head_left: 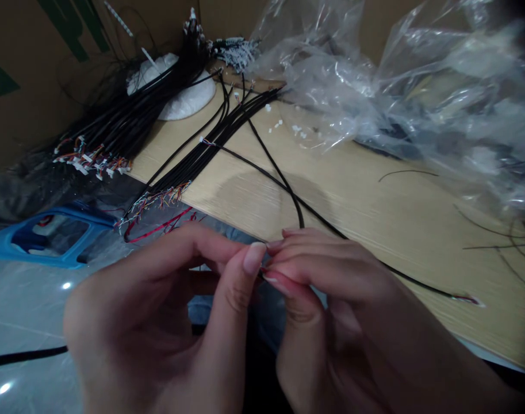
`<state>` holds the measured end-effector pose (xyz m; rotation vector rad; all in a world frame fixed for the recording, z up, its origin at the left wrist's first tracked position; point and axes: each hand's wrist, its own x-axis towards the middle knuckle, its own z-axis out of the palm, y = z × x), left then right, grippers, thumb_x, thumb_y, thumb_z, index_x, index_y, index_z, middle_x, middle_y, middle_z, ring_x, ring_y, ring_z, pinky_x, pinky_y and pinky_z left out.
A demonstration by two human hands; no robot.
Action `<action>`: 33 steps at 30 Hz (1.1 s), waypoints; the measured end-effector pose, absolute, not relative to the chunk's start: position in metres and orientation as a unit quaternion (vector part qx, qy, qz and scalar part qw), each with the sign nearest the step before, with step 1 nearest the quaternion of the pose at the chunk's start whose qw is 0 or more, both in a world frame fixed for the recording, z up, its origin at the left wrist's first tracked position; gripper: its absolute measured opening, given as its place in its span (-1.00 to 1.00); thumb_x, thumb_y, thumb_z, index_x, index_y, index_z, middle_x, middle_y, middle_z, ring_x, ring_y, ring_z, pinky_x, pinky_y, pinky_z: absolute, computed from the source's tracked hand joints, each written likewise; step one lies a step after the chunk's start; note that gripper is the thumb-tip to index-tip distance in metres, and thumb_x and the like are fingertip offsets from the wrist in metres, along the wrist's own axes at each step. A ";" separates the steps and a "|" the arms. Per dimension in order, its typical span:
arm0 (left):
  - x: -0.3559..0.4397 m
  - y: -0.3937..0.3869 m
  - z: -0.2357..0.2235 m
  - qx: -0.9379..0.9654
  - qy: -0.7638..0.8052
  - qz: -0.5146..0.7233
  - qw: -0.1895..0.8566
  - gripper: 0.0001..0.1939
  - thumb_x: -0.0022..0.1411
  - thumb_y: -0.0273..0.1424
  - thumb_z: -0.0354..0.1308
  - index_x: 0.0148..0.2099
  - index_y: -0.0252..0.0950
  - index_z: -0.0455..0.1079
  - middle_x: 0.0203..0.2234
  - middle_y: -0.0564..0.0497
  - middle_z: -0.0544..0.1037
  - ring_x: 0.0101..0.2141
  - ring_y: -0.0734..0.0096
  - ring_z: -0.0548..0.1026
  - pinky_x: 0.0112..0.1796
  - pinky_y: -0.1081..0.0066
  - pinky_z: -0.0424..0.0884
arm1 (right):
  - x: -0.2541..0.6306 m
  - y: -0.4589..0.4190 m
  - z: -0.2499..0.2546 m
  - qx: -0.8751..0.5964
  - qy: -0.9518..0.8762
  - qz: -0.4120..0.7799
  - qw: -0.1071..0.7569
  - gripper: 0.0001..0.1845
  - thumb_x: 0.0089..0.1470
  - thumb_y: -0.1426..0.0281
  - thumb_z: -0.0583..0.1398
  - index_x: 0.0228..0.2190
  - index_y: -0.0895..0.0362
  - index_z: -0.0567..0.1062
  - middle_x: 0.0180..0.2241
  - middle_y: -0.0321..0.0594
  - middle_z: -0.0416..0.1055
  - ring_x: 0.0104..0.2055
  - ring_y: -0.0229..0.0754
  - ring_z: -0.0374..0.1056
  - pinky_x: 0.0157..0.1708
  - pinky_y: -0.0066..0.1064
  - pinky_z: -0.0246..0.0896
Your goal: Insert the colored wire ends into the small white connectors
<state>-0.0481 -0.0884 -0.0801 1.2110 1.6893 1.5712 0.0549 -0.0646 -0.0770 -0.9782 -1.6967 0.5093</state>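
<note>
Just past my left hand [145, 310] and right hand [331, 305], a black cable [277, 175] crosses the worktop [374, 230]; their fingertips [253, 259] pinch it together.

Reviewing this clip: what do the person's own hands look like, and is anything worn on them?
The left hand and right hand are both bare: no gloves, rings, bracelets or watch show, and no sleeve comes into view. The fingers are slender, with smooth oval nails grown a little past the fingertips.
</note>
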 end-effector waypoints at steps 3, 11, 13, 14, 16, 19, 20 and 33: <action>-0.048 -0.089 -0.080 0.452 0.625 0.580 0.262 -0.84 0.17 -0.47 0.25 -0.47 -0.21 0.48 -0.65 0.21 0.49 -0.61 0.63 0.49 -0.61 0.71 0.43 | 0.060 -0.065 -0.080 -0.394 -0.720 0.230 0.523 -0.72 0.03 0.67 0.15 -0.44 0.04 0.52 -0.45 -0.26 0.56 -0.34 -0.23 0.54 -0.25 -0.52 0.50; -0.050 -0.086 -0.074 0.434 0.616 0.584 0.302 -0.80 0.20 -0.53 0.21 -0.46 -0.27 0.54 -0.62 0.16 0.52 -0.59 0.61 0.47 -0.55 0.72 0.45 | 0.056 -0.067 -0.091 -0.373 -0.703 0.290 0.533 -0.64 0.01 0.75 0.13 -0.36 0.05 0.50 -0.35 -0.26 0.50 -0.21 -0.26 0.47 -0.17 -0.52 0.46; -0.054 -0.085 -0.077 0.435 0.611 0.584 0.312 -0.83 0.19 -0.50 0.25 -0.46 -0.25 0.51 -0.61 0.19 0.55 -0.57 0.65 0.48 -0.53 0.77 0.44 | 0.059 -0.064 -0.090 -0.374 -0.720 0.310 0.496 -0.66 -0.03 0.75 0.17 -0.32 0.10 0.51 -0.35 -0.27 0.51 -0.22 -0.26 0.48 -0.16 -0.57 0.47; -0.056 -0.085 -0.080 0.436 0.604 0.585 0.321 -0.84 0.18 -0.49 0.27 -0.46 -0.23 0.51 -0.60 0.21 0.56 -0.58 0.68 0.48 -0.53 0.80 0.43 | 0.061 -0.062 -0.089 -0.386 -0.725 0.315 0.475 -0.70 -0.02 0.72 0.19 -0.31 0.13 0.51 -0.35 -0.28 0.51 -0.24 -0.27 0.49 -0.18 -0.60 0.47; -0.061 -0.083 -0.087 0.430 0.582 0.594 0.352 -0.86 0.19 -0.45 0.29 -0.43 -0.18 0.51 -0.61 0.26 0.55 -0.59 0.72 0.48 -0.54 0.84 0.40 | 0.063 -0.061 -0.088 -0.421 -0.719 0.325 0.447 -0.82 0.07 0.62 0.20 -0.30 0.13 0.50 -0.34 -0.30 0.52 -0.28 -0.31 0.49 -0.26 -0.63 0.46; -0.068 -0.078 -0.096 0.406 0.532 0.611 0.422 -0.87 0.26 -0.40 0.25 -0.35 -0.09 0.54 -0.58 0.26 0.58 -0.58 0.71 0.52 -0.51 0.82 0.45 | 0.064 -0.062 -0.092 -0.466 -0.688 0.330 0.448 -0.84 0.14 0.48 0.18 -0.20 0.09 0.45 -0.23 -0.29 0.51 -0.24 -0.29 0.48 -0.25 -0.52 0.44; -0.069 -0.076 -0.097 0.402 0.515 0.614 0.444 -0.86 0.27 -0.39 0.23 -0.34 -0.08 0.55 -0.57 0.24 0.59 -0.57 0.69 0.53 -0.50 0.80 0.47 | 0.064 -0.062 -0.095 -0.470 -0.679 0.328 0.459 -0.81 0.13 0.47 0.19 -0.17 0.09 0.44 -0.20 -0.29 0.50 -0.21 -0.27 0.46 -0.22 -0.48 0.43; -0.044 -0.047 -0.069 0.605 0.382 0.636 0.288 -0.64 0.18 -0.58 0.29 -0.06 -0.02 0.56 -0.20 0.20 0.61 -0.17 0.56 0.54 -0.17 0.67 0.49 | 0.052 -0.028 -0.082 -0.262 -0.329 0.583 0.695 -0.82 -0.14 0.51 0.41 -0.48 0.06 0.53 -0.48 -0.43 0.47 -0.40 -0.34 0.39 -0.33 -0.51 0.32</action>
